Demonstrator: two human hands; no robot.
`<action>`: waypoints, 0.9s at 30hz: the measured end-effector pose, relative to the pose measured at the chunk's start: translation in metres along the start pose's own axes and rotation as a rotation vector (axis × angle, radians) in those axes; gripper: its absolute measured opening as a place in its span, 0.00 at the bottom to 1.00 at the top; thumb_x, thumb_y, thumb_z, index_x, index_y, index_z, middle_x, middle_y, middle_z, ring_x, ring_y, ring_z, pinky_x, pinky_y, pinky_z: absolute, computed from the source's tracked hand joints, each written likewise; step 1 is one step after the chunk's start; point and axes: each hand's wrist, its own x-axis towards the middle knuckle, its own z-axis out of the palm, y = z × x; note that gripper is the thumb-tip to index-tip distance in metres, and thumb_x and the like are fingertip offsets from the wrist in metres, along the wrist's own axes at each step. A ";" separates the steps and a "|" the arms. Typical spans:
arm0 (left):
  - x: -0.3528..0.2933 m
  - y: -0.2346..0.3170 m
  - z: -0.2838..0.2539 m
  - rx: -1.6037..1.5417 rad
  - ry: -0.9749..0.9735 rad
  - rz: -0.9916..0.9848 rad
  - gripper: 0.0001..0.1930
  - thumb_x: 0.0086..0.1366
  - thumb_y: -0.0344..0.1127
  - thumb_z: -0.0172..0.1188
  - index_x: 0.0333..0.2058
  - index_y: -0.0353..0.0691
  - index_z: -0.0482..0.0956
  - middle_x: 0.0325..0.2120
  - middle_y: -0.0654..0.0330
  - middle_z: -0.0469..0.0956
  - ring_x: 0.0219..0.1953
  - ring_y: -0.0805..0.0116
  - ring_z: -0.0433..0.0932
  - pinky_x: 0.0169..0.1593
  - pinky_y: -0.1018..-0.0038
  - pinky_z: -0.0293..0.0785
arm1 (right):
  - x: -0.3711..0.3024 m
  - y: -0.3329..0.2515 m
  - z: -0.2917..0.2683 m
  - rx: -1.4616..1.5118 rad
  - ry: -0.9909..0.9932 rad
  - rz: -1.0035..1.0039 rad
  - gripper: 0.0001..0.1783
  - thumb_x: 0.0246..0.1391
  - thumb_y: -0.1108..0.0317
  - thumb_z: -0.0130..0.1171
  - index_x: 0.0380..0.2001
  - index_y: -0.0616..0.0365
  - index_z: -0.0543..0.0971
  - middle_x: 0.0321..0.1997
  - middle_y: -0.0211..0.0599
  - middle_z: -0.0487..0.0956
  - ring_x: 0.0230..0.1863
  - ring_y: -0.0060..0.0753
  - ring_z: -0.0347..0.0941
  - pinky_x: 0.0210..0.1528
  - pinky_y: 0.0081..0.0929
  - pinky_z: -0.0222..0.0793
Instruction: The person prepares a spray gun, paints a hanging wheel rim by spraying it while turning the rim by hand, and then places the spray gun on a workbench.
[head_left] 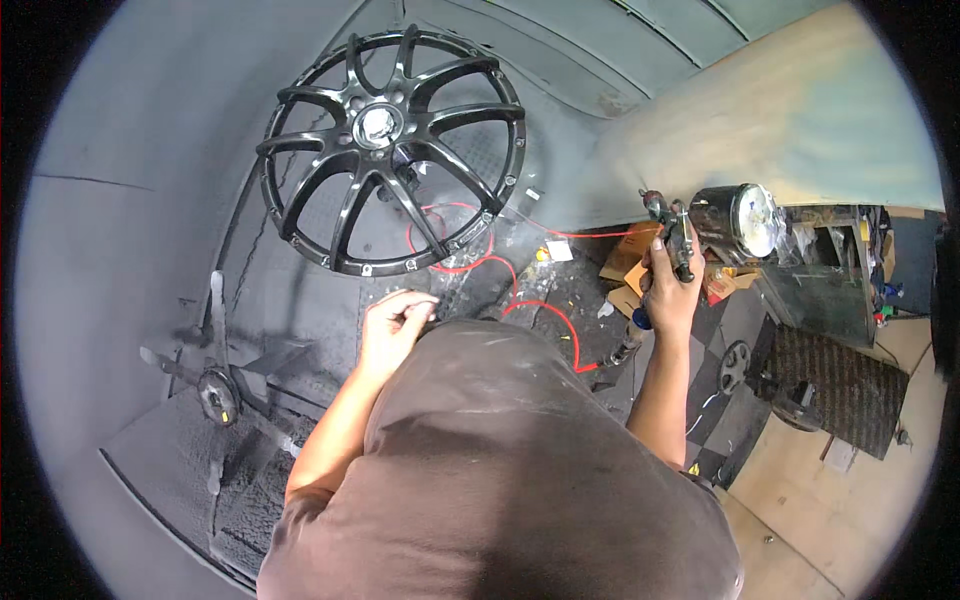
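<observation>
My right hand is wrapped round the handle of a spray gun, held out to the right at about the height of the cardboard boxes. A paint-spattered round metal cup sits on the gun's right side. From the gun's lower end a red air hose runs off and loops across the floor. In front of me and to the left hangs a glossy black multi-spoke wheel rim, with a silvery centre. Just below the rim, apart from it, my left hand is closed, fingers curled in and thumb against them; nothing shows in it.
A paint-coated stand with several arms is at the left. Cardboard boxes lie on the floor ahead right, near a cluttered shelf. A dark ribbed mat and a small wheel are farther right. Grey booth walls rise at the left.
</observation>
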 end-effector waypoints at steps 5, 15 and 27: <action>0.022 0.034 0.010 -0.020 -0.099 0.075 0.06 0.66 0.28 0.61 0.37 0.33 0.85 0.28 0.61 0.81 0.27 0.77 0.77 0.33 0.78 0.72 | -0.012 -0.018 0.014 0.146 -0.123 -0.003 0.29 0.63 0.74 0.54 0.66 0.64 0.63 0.47 0.42 0.81 0.43 0.27 0.80 0.26 0.19 0.73; 0.058 0.099 0.076 -0.322 -0.354 0.192 0.20 0.67 0.28 0.63 0.56 0.32 0.76 0.45 0.56 0.79 0.43 0.75 0.79 0.48 0.78 0.77 | -0.053 -0.022 0.020 0.263 -0.505 0.058 0.37 0.54 0.66 0.66 0.64 0.69 0.66 0.50 0.50 0.81 0.49 0.39 0.80 0.35 0.22 0.75; 0.046 0.077 0.057 -0.299 -0.240 -0.005 0.12 0.63 0.26 0.68 0.44 0.32 0.82 0.36 0.61 0.82 0.34 0.79 0.77 0.43 0.79 0.76 | -0.066 -0.015 0.034 0.132 -0.625 -0.020 0.33 0.53 0.76 0.60 0.63 0.69 0.67 0.50 0.46 0.82 0.45 0.28 0.78 0.42 0.22 0.72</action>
